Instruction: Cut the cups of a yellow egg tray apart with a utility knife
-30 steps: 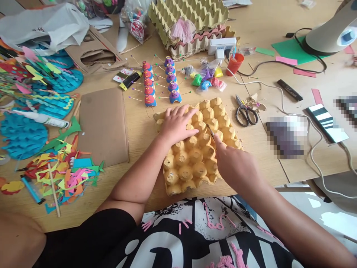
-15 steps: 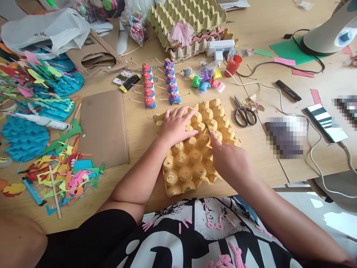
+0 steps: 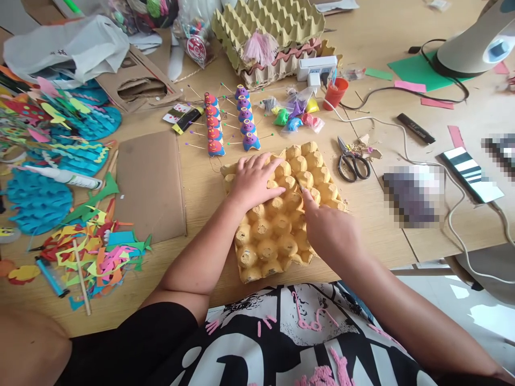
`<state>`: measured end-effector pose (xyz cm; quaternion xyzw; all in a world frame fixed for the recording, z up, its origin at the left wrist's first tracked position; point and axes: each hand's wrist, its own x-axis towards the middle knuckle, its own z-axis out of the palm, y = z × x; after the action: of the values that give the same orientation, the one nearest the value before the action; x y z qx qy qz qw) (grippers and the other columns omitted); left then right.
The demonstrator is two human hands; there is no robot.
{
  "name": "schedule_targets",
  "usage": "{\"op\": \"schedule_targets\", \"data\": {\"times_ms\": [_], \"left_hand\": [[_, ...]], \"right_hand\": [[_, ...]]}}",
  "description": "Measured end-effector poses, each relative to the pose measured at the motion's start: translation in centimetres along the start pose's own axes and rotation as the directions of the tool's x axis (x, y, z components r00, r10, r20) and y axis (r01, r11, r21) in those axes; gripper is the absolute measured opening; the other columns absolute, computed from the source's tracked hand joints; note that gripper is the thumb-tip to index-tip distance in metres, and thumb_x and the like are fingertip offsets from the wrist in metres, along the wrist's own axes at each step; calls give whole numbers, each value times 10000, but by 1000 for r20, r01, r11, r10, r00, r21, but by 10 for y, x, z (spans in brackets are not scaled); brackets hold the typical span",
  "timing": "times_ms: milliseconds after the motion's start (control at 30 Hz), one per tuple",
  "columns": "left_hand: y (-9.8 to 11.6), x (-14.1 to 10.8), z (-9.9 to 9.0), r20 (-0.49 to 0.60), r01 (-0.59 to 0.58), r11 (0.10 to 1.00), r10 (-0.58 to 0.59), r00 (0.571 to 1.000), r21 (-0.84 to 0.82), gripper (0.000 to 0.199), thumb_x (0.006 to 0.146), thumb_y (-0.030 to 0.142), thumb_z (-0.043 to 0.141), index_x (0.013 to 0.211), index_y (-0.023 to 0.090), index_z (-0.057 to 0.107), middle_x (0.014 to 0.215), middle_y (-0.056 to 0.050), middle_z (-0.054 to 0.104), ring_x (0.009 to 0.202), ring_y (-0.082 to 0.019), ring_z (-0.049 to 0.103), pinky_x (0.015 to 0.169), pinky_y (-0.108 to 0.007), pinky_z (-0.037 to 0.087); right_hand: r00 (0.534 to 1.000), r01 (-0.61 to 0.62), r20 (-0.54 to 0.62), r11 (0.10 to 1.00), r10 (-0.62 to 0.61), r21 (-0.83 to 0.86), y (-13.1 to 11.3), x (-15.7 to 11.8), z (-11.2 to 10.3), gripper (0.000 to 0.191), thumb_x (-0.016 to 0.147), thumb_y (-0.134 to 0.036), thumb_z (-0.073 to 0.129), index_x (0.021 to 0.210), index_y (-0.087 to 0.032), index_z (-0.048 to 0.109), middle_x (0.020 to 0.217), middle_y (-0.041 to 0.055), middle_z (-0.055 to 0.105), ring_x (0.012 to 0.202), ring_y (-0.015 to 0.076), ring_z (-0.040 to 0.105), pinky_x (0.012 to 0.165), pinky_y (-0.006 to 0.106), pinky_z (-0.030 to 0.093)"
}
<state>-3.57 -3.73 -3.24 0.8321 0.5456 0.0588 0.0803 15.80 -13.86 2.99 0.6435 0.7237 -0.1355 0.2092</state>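
A yellow egg carton tray (image 3: 267,249) lies bumps-up on the table in front of me. My left hand (image 3: 253,179) rests open on its upper left part, fingers spread over the cups. Over the tray's right half, my right hand (image 3: 332,228) is closed on a small knife (image 3: 300,185), index finger stretched along it. Only the thin dark tip of the knife shows, down between two rows of cups; its handle is hidden in my palm.
Black-handled scissors (image 3: 353,163) lie right of the tray. Beyond it stand two painted carton caterpillars (image 3: 214,126). Stacked egg trays (image 3: 265,32) and a red cup (image 3: 336,94) are farther back. Left are a cardboard sheet (image 3: 151,187) and paper scraps (image 3: 100,257).
The knife and my right hand have shifted very slightly. My left hand and the tray stay in place.
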Motion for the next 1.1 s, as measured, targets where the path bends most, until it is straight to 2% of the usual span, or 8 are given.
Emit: {"op": "schedule_targets", "data": {"times_ms": [133, 333, 533, 667, 800, 967, 1100], "left_hand": [[-1, 1, 1, 0, -3, 1000, 3, 1000, 6, 778, 933, 594, 692, 1626, 329, 456, 1685, -109, 445, 1542, -339, 402, 1278, -547, 229], [-1, 1, 2, -13, -2, 1000, 2, 1000, 7, 775, 931, 585, 702, 1622, 328, 463, 1684, -99, 448, 1538, -337, 407, 1275, -532, 237], [-1, 1, 3, -9, -10, 1000, 10, 1000, 6, 786, 933, 596, 697, 1629, 322, 456, 1684, -109, 447, 1542, -336, 403, 1276, -541, 232], [-1, 1, 2, -17, 1, 1000, -1, 1000, 8, 765, 926, 582, 711, 1611, 334, 475, 1685, -95, 449, 1534, -334, 412, 1270, -528, 246], [-1, 1, 2, -6, -3, 1000, 3, 1000, 4, 792, 924, 593, 709, 1626, 327, 458, 1686, -103, 447, 1539, -342, 407, 1274, -543, 238], [-1, 1, 3, -29, 11, 1000, -11, 1000, -7, 780, 930, 580, 706, 1624, 318, 464, 1687, -110, 444, 1540, -341, 408, 1275, -549, 237], [-2, 1, 5, -45, 15, 1000, -15, 999, -17, 771, 931, 576, 706, 1619, 324, 468, 1686, -101, 446, 1534, -341, 413, 1272, -545, 244]], "right_hand": [[1000, -9, 20, 1000, 10, -2, 0, -7, -2, 762, 1017, -145, 343, 1753, -177, 149, 904, 110, 770, 715, 233, 721, 535, 317, 422], [1000, -14, -11, 1000, 14, -3, -2, 0, 4, 796, 987, -101, 342, 1756, -171, 146, 890, 130, 768, 723, 243, 723, 543, 318, 425], [1000, -8, -21, 1000, 8, 14, 4, -2, 6, 694, 1075, -217, 299, 1757, -201, 173, 933, 146, 770, 784, 271, 739, 630, 342, 469], [999, -4, -33, 1000, 4, 8, 3, 4, 2, 709, 1052, -177, 342, 1749, -177, 212, 949, 146, 777, 769, 268, 736, 577, 335, 448], [999, 15, -47, 999, -16, -32, 3, -6, 1, 721, 1041, -154, 350, 1747, -156, 210, 865, 129, 764, 706, 251, 732, 540, 327, 422], [997, 3, -80, 999, -6, -40, 0, -11, 7, 725, 1016, -129, 348, 1736, -149, 260, 870, 134, 772, 695, 261, 736, 520, 332, 422], [991, 8, -135, 1000, -11, -22, 9, -12, 6, 673, 1056, -205, 390, 1724, -190, 312, 877, 108, 786, 721, 246, 740, 538, 311, 406]]}}
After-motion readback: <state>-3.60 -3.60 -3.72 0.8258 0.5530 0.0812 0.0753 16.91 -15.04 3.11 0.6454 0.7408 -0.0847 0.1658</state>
